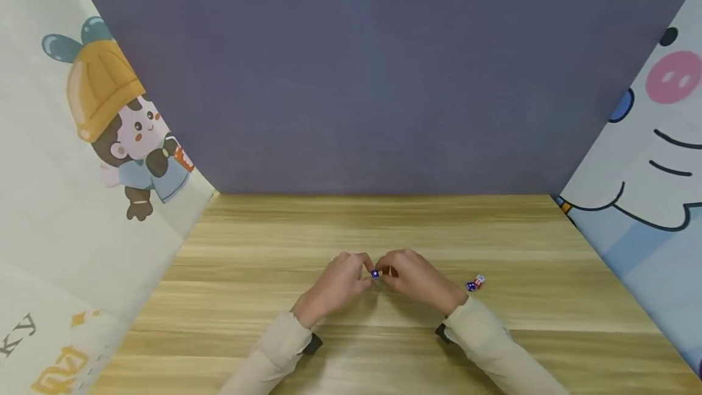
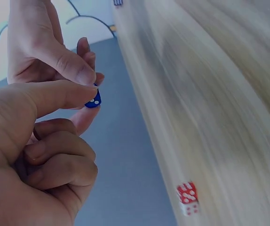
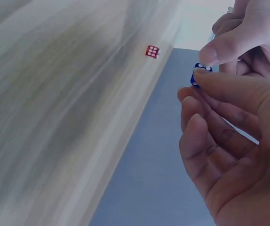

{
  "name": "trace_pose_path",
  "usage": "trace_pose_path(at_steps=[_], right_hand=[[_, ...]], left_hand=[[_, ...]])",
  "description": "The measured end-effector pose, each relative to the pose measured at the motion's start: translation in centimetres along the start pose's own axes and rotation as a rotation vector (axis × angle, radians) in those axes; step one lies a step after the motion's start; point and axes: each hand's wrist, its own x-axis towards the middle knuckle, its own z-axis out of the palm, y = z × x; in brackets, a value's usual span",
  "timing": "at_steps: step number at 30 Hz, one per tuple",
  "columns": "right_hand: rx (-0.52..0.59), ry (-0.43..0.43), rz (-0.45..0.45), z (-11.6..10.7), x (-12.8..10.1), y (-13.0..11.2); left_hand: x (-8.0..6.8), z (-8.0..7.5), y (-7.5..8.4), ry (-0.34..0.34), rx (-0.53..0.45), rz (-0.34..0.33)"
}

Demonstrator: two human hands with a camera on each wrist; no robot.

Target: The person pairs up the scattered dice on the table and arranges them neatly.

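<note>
Left hand (image 1: 336, 286) and right hand (image 1: 415, 278) both pinch blue die (image 1: 375, 274) (fingertips meeting); more dice (image 1: 475, 283) right of right grip on tabletop (image 1: 384, 224).

Both hands (image 1: 378, 276) meet fingertip to fingertip, fingers curled, pinching.

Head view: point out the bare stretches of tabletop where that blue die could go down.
The wooden table is bare left of the left hand, out to the cartoon sheet, and across the far strip below the purple backdrop. Right of the right hand it is crowded: loose dice lie there. The blue die sits pinched between both hands.
</note>
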Motion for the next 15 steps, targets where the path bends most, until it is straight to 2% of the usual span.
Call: trace_pose_path(at_steps=[8,12,15], right_hand=[[0.009,0.043,-0.023,-0.1,-2.4,-1.2],[0.023,0.081,-0.027,0.6,-3.3,-1.7],[0.057,0.063,-0.006,1.3,-3.9,-1.8]], left_hand=[[-1.4,0.1,1.8,0.015,0.105,0.113],[-2.1,0.4,2.4,-0.014,0.119,0.125],[-2.6,0.7,2.4,-0.064,0.062,0.105]])
